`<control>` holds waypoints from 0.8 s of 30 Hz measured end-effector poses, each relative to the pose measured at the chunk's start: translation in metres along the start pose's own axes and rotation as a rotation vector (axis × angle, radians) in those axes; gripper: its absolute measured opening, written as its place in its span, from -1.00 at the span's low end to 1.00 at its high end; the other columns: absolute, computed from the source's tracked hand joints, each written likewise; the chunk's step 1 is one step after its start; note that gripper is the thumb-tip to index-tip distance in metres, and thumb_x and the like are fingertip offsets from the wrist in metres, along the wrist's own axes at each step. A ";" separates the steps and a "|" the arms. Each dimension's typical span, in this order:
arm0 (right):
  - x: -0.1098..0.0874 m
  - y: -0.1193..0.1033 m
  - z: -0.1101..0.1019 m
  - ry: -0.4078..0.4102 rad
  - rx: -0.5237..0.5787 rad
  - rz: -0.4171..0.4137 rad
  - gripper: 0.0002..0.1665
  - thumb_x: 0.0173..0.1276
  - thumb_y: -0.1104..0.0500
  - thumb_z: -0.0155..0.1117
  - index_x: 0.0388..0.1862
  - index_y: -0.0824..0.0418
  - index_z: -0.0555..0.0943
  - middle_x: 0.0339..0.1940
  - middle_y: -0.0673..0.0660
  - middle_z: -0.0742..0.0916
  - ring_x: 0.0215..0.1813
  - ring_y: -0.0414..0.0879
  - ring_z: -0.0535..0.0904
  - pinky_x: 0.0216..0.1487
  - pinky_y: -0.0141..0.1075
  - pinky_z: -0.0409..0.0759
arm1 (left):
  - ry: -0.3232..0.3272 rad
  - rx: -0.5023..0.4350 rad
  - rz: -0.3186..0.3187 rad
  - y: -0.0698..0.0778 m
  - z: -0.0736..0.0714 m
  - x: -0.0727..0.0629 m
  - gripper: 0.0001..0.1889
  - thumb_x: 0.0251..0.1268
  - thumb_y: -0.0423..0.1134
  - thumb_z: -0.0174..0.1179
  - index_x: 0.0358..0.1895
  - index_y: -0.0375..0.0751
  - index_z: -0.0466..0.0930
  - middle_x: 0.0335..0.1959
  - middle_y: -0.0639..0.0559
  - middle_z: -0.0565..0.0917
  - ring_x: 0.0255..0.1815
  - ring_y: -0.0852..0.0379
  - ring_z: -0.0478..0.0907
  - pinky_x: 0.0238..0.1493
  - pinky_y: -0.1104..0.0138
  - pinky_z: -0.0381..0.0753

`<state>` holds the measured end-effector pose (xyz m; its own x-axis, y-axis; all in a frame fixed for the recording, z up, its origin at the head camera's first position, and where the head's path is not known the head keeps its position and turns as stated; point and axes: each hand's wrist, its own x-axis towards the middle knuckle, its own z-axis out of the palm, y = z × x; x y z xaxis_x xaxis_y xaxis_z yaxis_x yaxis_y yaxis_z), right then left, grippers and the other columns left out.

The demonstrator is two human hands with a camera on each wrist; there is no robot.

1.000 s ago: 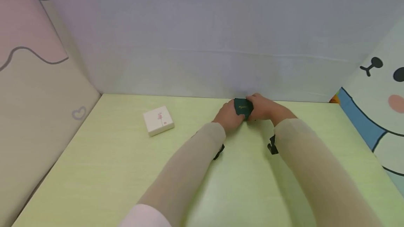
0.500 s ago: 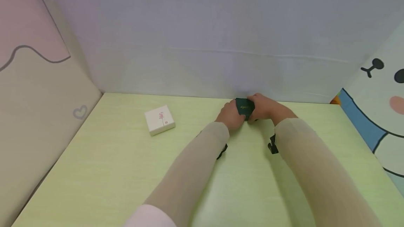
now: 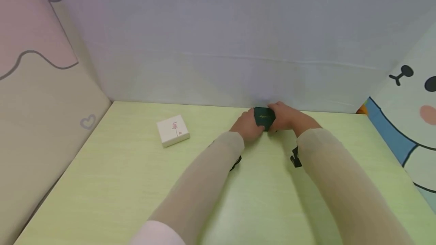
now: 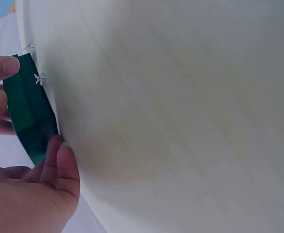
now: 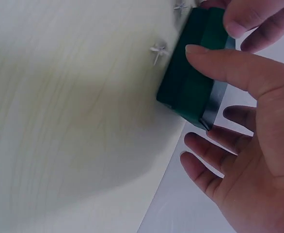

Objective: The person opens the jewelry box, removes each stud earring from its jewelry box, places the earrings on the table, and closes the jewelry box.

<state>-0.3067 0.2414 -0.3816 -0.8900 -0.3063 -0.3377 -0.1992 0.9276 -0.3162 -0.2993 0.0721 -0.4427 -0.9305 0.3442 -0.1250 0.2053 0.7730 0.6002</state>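
A small dark green box (image 3: pixel 267 113) with gold script on its top is held between both hands close to the back wall. My left hand (image 3: pixel 248 126) grips the box's left side, and my right hand (image 3: pixel 284 117) grips its right side. In the right wrist view the right thumb lies on the green box (image 5: pixel 195 87), with other fingers beneath it. The left wrist view shows the green box (image 4: pixel 23 99) tilted in that view, the left fingers curled at its lower end. Tiny silver star-shaped pieces (image 4: pixel 39 78) lie beside it on the table; their kind is unclear.
A white square box (image 3: pixel 172 130) with a pink flower print sits on the pale yellow-green table (image 3: pixel 112 169), left of the hands. A grey-white wall (image 3: pixel 218 41) rises along the table's back edge. Side panels with drawn figures stand left and right.
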 end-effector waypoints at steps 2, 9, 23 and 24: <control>-0.001 0.000 -0.001 -0.002 -0.020 0.014 0.28 0.14 0.06 0.63 0.64 0.41 0.05 0.55 0.49 0.22 0.53 0.43 0.15 0.46 0.28 0.22 | -0.021 0.022 0.035 0.000 -0.003 -0.001 -0.29 0.50 -0.03 0.22 0.58 -0.18 0.19 0.44 -0.08 0.45 0.45 -0.05 0.38 0.37 0.19 0.42; -0.005 -0.010 -0.004 0.015 -0.116 0.008 0.28 0.13 0.00 0.63 0.63 0.41 0.09 0.55 0.48 0.23 0.52 0.44 0.16 0.42 0.32 0.26 | -0.083 0.081 0.076 -0.017 -0.022 -0.013 -0.17 0.49 0.02 0.22 0.65 -0.19 0.04 0.55 -0.09 0.30 0.54 -0.03 0.27 0.45 0.17 0.34; -0.026 -0.059 0.015 0.210 0.006 -0.154 0.09 0.23 -0.07 0.57 0.58 0.35 0.26 0.53 0.35 0.38 0.54 0.27 0.23 0.50 0.15 0.23 | -0.132 0.052 0.112 -0.054 -0.090 -0.109 -0.13 0.50 0.00 0.21 0.69 -0.11 -0.07 0.59 -0.06 0.23 0.36 -0.02 0.48 0.36 0.14 0.44; -0.027 -0.065 0.019 0.216 0.026 -0.167 0.09 0.24 -0.08 0.56 0.58 0.33 0.26 0.53 0.33 0.39 0.54 0.25 0.24 0.50 0.13 0.25 | -0.127 0.057 0.109 -0.059 -0.093 -0.116 -0.13 0.50 0.00 0.21 0.69 -0.10 -0.05 0.58 -0.06 0.24 0.33 -0.02 0.50 0.34 0.13 0.46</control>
<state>-0.2623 0.1852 -0.3684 -0.9130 -0.3995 -0.0830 -0.3426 0.8611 -0.3756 -0.2314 -0.0635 -0.3901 -0.8569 0.4893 -0.1623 0.3230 0.7550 0.5706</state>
